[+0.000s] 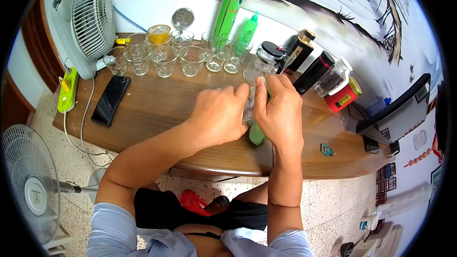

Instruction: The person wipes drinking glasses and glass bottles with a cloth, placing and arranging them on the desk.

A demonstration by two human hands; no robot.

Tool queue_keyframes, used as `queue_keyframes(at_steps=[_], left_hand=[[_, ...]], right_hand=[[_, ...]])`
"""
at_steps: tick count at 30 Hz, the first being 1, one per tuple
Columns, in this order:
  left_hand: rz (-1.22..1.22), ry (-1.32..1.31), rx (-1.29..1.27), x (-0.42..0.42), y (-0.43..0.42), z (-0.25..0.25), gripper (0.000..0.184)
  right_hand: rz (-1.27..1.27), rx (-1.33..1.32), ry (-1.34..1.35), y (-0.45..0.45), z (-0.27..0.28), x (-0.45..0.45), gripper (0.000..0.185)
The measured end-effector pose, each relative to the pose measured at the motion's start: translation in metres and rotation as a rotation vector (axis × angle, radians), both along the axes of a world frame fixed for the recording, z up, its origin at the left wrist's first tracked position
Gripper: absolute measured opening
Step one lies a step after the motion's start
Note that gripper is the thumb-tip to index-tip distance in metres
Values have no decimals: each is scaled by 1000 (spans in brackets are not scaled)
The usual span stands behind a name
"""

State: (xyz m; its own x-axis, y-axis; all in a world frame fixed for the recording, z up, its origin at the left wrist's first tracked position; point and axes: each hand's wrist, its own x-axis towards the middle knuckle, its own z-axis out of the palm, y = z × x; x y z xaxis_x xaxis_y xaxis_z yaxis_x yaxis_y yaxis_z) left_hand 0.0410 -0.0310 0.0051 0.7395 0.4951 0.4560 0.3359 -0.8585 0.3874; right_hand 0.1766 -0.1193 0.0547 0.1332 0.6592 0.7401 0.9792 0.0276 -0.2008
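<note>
Over the middle of the table, my left hand (218, 114) is closed round a clear glass (248, 108), of which only a narrow part shows between the hands. My right hand (280, 109) is closed on a green cloth (257, 135) pressed against the glass. One end of the cloth hangs below the hands, and a thin strip shows by the right thumb. Most of the glass and the middle of the cloth are hidden by my fingers. Behind my hands stands a glass pitcher with a black lid (272, 51).
Several clear glasses (192, 62) line the back of the wooden table (157, 100). A desk fan (90, 24), a phone (111, 101) and a green power strip (68, 90) are at left. Bottles, a red tin (343, 96) and a small teal object (326, 150) lie right.
</note>
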Motion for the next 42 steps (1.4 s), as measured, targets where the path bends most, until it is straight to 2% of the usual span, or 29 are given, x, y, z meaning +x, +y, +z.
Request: queue_keyframes(at_steps=[1, 2, 5, 7, 8, 11, 12, 15, 18, 21, 22, 25, 26, 29, 34, 37, 38, 41, 42], left_hand=[[-7, -14, 4, -1, 1, 0, 66], [-15, -29, 8, -2, 1, 2, 64], [-139, -20, -257, -7, 2, 14, 56], [-555, -167, -679, -1, 10, 6, 52], [-767, -239, -886, 2, 13, 4, 51], [-945, -20, -1508, -10, 9, 11, 49], [-963, -37, -1602, -12, 7, 10, 49], [-929, 77, -1413, -9, 12, 14, 50], [-696, -42, -830, -9, 5, 15, 56], [-262, 57, -325, -14, -4, 26, 61], [-170, 107, -265, -14, -6, 29, 62], [-36, 26, -58, -10, 1, 21, 58], [-16, -83, 10, -10, 1, 15, 57], [69, -175, 147, -8, 6, 13, 58], [137, -252, 143, -6, 12, 9, 61], [160, -265, 81, -5, 15, 9, 55], [168, -261, 52, -4, 15, 10, 52], [152, -145, -292, -1, 17, 17, 51], [119, -166, -375, -1, 19, 17, 52]], right_hand=[[-44, -17, -5, 0, 0, -1, 19], [33, -1, 25, -1, 1, 1, 19], [268, 62, 184, -3, 2, 16, 21], [421, 126, 385, -2, -5, 34, 24], [588, 132, 465, -2, -4, 42, 26], [891, 92, 569, -8, 3, 46, 39], [890, 81, 587, -9, 2, 45, 40], [841, 9, 588, -13, 3, 43, 41], [714, -101, 458, -19, 9, 48, 33], [485, -232, 338, -23, 10, 47, 29], [383, -240, 392, -23, 9, 42, 30], [233, -219, 420, -18, 9, 30, 35], [194, -216, 461, -17, 10, 26, 39], [164, -110, 572, -7, 2, 20, 44], [104, -82, 808, 8, -12, 15, 53], [80, 82, 721, 12, -11, -5, 53], [99, 195, 675, 17, -20, -8, 48], [31, 500, 153, 29, -35, -6, 43], [21, 419, 190, 23, -35, -16, 36]])
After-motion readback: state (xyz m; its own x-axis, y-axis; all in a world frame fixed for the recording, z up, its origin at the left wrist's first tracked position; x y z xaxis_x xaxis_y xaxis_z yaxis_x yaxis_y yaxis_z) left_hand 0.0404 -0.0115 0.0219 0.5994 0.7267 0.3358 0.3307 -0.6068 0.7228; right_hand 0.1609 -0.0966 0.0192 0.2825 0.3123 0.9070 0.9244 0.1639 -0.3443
